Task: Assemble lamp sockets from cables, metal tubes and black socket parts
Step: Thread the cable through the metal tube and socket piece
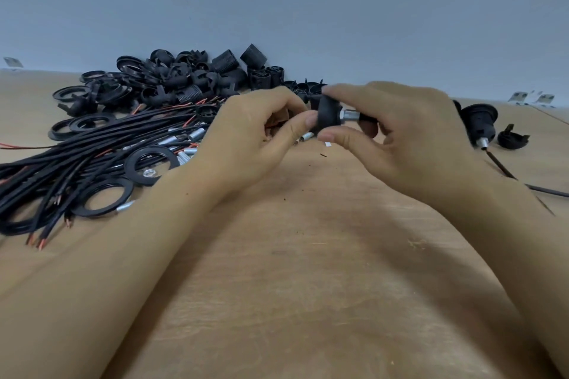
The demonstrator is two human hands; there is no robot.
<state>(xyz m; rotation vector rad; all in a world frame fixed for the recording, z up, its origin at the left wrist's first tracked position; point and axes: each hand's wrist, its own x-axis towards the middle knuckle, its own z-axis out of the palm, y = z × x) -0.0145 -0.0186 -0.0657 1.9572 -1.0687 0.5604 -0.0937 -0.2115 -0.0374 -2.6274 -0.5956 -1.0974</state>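
A wooden table (308,271) fills the lower view under a grey wall (308,3). At far left lies a bundle of black cables (77,157) with flat black rings (106,198) and loose metal tubes (195,134), behind them a heap of black socket parts (184,77). An assembled socket (478,123) lies far right. Above mid-table, the left hand (249,138) and right hand (397,135) both grasp a black socket cap (328,115), its short metal tube (350,116) pointing right.
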